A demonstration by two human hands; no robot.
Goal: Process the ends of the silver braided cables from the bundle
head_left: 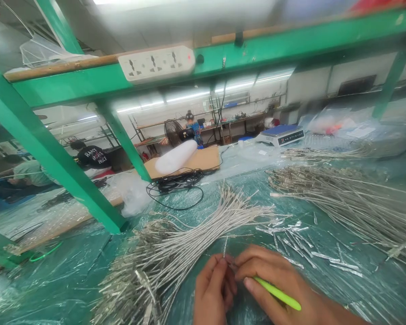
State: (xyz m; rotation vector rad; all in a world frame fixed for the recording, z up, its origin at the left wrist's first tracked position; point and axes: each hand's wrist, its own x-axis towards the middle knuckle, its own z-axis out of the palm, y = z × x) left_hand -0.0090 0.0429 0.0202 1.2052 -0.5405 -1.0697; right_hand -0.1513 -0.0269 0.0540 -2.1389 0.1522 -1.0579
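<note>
Low in the view, my left hand (214,286) pinches a thin silvery cable (225,246), whose end sticks up above the fingertips. Close against it, my right hand (277,277) is closed around a slim tool with a lime-green handle (278,293); its tip is hidden by the fingers. The fingertips of both hands meet at the cable. Just left of and behind the hands lies a large bundle of silvery braided cables (192,234) with metal connectors at their near ends. Small foil strips (296,243) are scattered beyond my right hand.
Another cable pile (338,194) lies at the right. Behind stand a digital scale (282,134), a black cable coil (179,180) and a white roll (176,156) on cardboard. A green frame post (64,153) rises at left; a power strip (157,63) hangs overhead. People sit farther back.
</note>
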